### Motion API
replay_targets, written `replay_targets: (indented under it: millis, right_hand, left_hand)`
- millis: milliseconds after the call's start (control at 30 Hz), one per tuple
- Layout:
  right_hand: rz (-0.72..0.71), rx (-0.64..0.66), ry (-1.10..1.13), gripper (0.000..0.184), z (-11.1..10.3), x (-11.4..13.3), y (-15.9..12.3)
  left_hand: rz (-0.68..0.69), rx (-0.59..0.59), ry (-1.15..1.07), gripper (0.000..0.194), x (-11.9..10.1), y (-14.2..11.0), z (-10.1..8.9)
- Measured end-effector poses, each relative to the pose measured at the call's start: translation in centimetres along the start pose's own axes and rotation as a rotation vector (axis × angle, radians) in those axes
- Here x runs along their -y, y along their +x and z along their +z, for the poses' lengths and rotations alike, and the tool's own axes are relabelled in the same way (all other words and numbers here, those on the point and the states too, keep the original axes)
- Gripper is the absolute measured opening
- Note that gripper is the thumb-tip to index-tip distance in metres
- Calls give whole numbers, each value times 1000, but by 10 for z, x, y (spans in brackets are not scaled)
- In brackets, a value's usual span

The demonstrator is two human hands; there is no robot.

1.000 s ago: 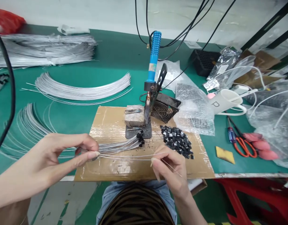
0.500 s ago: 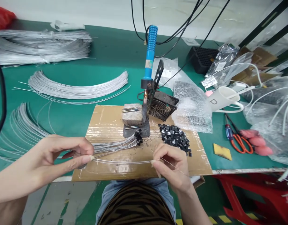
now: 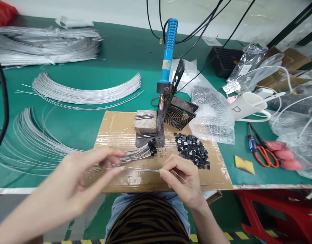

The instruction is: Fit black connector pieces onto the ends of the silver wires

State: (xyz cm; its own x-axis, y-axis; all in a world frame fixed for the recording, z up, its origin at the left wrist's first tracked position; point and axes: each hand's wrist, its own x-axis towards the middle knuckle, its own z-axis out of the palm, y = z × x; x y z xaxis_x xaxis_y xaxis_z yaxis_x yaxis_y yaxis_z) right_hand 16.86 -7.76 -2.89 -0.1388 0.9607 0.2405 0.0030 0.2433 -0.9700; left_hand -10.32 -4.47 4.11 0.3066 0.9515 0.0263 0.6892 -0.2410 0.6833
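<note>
My left hand (image 3: 80, 179) is blurred by motion above the near left corner of the cardboard sheet (image 3: 120, 128), with its thumb and forefinger pinched on thin silver wires (image 3: 138, 168). My right hand (image 3: 182, 179) pinches the other end of those wires near the sheet's front edge. Just behind them lies a bundle of wires with black caps (image 3: 146, 150). A heap of small black parts (image 3: 193, 149) sits to the right of my right hand. A blue-handled soldering iron (image 3: 168, 51) stands in its metal stand (image 3: 156, 137) at the sheet's back.
Curved bundles of silver wire (image 3: 85, 93) lie on the green table at left and back left. A small fan (image 3: 178, 117), bubble wrap (image 3: 212, 118), a white mug (image 3: 244, 106), orange-handled scissors (image 3: 262, 154) and a yellow sponge (image 3: 243, 164) are at right. Black cables hang behind.
My left hand has slid right along the wires toward my right hand and is now blurred. The right hand has stayed nearly in place.
</note>
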Motion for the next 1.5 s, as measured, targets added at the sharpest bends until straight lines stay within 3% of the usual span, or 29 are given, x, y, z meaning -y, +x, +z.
replay_targets:
  millis: [33, 100, 167, 267, 367, 500, 633, 767, 967, 1167, 1500]
  right_hand:
    - [8, 1, -11, 22, 2, -1, 0]
    - [21, -1, -40, 23, 5, -2, 0]
    - [36, -9, -67, 23, 6, -4, -1]
    - [59, -18, -86, 23, 6, -7, -1]
    - [77, -26, -77, 25, 5, -10, 0]
    - [156, -67, 21, 26, 4, -17, -3]
    - [282, -203, 294, 52, 1, -25, -9]
    - [312, -315, 254, 56, -2, -27, -10]
    - [289, -199, 19, 41, 0, -21, -1]
    - [220, -46, -109, 27, 6, -20, 11]
    - [148, 11, -80, 22, 8, -20, 11]
  left_hand:
    - [110, 6, 18, 28, -9, -1, 12]
    - [195, 42, 28, 28, -23, -2, 36]
    - [223, 48, 4, 18, -31, 1, 54]
    - [197, 49, 8, 13, -32, 8, 66]
    - [104, 115, -26, 15, -29, 17, 66]
    - [-131, 285, -274, 21, -23, 32, 65]
    - [-237, 258, -462, 22, -13, 41, 67]
    - [-252, 213, -500, 21, -6, 44, 69]
    - [-267, 204, -548, 21, -6, 50, 70]
    - [-234, 283, -534, 20, -9, 48, 67]
    - [-240, 403, -643, 23, -2, 43, 69]
